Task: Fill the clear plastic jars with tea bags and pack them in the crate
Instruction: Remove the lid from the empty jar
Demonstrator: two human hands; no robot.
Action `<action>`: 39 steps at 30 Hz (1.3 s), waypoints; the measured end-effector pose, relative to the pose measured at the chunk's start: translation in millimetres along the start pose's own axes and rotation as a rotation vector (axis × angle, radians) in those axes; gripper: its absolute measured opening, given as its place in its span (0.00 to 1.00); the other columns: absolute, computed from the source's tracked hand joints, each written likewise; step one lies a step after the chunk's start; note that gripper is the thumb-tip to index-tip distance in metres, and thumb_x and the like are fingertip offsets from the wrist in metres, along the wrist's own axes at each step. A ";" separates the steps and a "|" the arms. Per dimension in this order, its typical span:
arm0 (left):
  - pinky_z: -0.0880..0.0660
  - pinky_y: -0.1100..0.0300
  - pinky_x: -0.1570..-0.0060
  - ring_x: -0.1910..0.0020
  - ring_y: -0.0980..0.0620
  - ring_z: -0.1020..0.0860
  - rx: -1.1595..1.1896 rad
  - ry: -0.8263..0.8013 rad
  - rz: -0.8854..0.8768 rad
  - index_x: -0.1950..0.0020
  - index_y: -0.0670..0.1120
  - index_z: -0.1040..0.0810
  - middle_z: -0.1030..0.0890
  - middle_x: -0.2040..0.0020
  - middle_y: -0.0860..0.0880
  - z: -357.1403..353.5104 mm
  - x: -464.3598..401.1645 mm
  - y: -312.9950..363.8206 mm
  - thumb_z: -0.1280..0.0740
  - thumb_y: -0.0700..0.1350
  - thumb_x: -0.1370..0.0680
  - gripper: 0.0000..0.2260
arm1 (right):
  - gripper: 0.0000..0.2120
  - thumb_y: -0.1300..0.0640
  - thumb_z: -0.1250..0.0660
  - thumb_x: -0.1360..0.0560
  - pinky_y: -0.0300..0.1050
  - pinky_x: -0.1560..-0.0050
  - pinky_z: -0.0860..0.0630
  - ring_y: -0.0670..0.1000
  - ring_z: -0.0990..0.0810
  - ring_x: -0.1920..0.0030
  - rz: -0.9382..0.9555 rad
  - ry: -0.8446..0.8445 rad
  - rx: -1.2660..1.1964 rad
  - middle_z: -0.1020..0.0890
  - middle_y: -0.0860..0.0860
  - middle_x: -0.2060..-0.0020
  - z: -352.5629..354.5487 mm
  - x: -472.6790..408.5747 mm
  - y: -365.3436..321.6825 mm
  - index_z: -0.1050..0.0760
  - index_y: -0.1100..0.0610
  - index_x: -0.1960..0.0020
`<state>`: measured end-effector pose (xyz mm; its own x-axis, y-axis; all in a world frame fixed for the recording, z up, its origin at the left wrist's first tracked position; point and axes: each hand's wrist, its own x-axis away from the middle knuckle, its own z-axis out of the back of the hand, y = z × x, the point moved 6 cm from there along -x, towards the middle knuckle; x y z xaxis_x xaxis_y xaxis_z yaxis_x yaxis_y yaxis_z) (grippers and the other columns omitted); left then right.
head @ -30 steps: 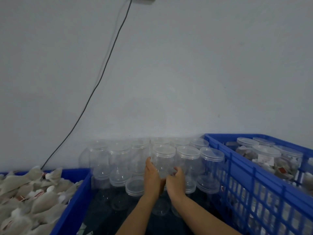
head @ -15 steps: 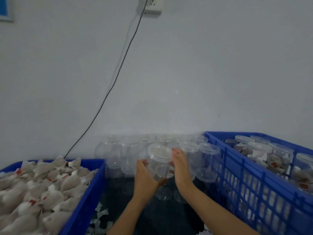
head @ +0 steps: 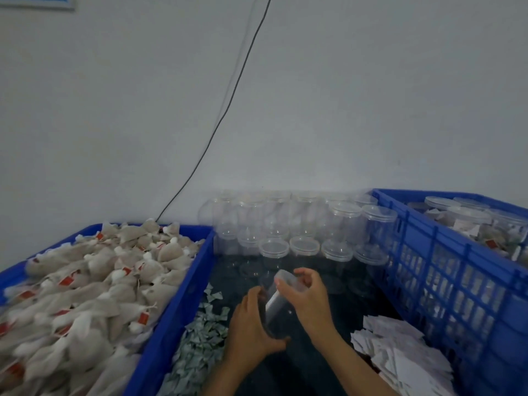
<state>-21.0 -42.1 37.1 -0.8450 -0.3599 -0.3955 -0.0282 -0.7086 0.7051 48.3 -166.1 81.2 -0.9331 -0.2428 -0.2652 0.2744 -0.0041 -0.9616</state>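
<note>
A clear empty jar (head: pixel 275 308) is tilted between my hands over the dark table. My left hand (head: pixel 251 327) grips its body from the left and below. My right hand (head: pixel 307 295) curls round its lid (head: pixel 285 278) and upper side. A blue crate (head: pixel 183 304) at the left is heaped with tea bags (head: pixel 85 287) with red tags. A taller blue crate (head: pixel 445 275) at the right holds filled, lidded jars (head: pixel 468 221).
Several empty lidded jars (head: pixel 303 224) stand stacked against the white wall behind my hands. Small greenish paper pieces (head: pixel 203 332) lie beside the left crate. A pile of white paper slips (head: pixel 400 355) lies by the right crate. A black cable (head: pixel 228 107) runs down the wall.
My hands have brought the jar down and toward me, away from the stack, and tilted it. The view has dropped lower over the table.
</note>
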 end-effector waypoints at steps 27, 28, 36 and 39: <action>0.25 0.71 0.51 0.45 0.64 0.22 0.441 -0.271 0.143 0.38 0.60 0.33 0.20 0.43 0.57 -29.6 4.3 -35.6 0.19 0.54 0.40 0.35 | 0.28 0.60 0.34 0.24 0.54 0.43 0.22 0.55 0.23 0.38 -0.148 -0.242 -0.482 0.28 0.54 0.32 12.8 -7.4 58.4 0.40 0.45 0.29; 0.25 0.71 0.51 0.45 0.65 0.22 0.427 -0.227 0.133 0.38 0.60 0.33 0.21 0.43 0.58 -27.4 3.9 -35.2 0.19 0.54 0.40 0.36 | 0.34 0.56 0.29 0.29 0.55 0.41 0.23 0.54 0.24 0.38 -0.135 -0.230 -0.449 0.30 0.53 0.33 12.5 -6.2 59.5 0.43 0.41 0.29; 0.32 0.64 0.41 0.39 0.63 0.33 0.022 -0.022 -0.021 0.28 0.58 0.42 0.35 0.40 0.69 -19.4 7.3 -21.0 0.25 0.64 0.41 0.45 | 0.44 0.48 0.21 0.38 0.47 0.43 0.23 0.47 0.19 0.43 -0.015 -0.143 -0.343 0.22 0.50 0.41 6.8 8.0 65.3 0.42 0.39 0.29; 0.29 0.68 0.44 0.40 0.66 0.28 0.201 -0.134 0.014 0.35 0.68 0.39 0.28 0.40 0.68 -22.1 7.6 -21.6 0.22 0.61 0.41 0.39 | 0.35 0.51 0.26 0.35 0.55 0.38 0.25 0.53 0.21 0.39 -0.007 -0.224 -0.433 0.21 0.50 0.40 8.2 8.2 61.4 0.35 0.42 0.31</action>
<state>-15.0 -43.0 5.8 -0.9090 -0.2757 -0.3126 -0.1102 -0.5643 0.8182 59.4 -176.2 20.5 -0.8488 -0.4471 -0.2823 0.1017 0.3859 -0.9169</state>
